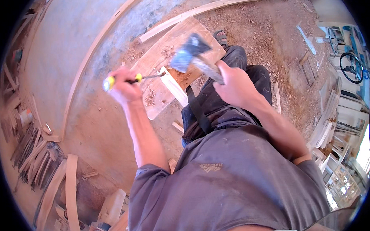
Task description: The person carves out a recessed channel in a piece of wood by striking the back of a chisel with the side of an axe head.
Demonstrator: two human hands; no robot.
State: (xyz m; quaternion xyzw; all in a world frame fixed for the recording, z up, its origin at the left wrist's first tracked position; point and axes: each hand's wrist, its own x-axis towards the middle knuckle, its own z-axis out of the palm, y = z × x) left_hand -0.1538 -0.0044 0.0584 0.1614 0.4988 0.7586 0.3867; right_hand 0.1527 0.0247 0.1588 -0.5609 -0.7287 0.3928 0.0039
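Observation:
My left hand is closed around the yellow-and-black handle of a chisel. Its thin blade points right, and the tip meets the far end of a pale wooden strip. That strip lies over a broad wooden board, with its near end beside my left thigh. In my right hand is the wooden handle of a hatchet. The hatchet's metal head, smeared by motion, hangs above the board, just beyond the strip. Wood chips are scattered on the board.
Long timber lengths lie on the floor beyond the board and to the left. Wood scraps are piled at the left. Shavings cover the ground around my legs. A black steering wheel and stacked wood stand at the right.

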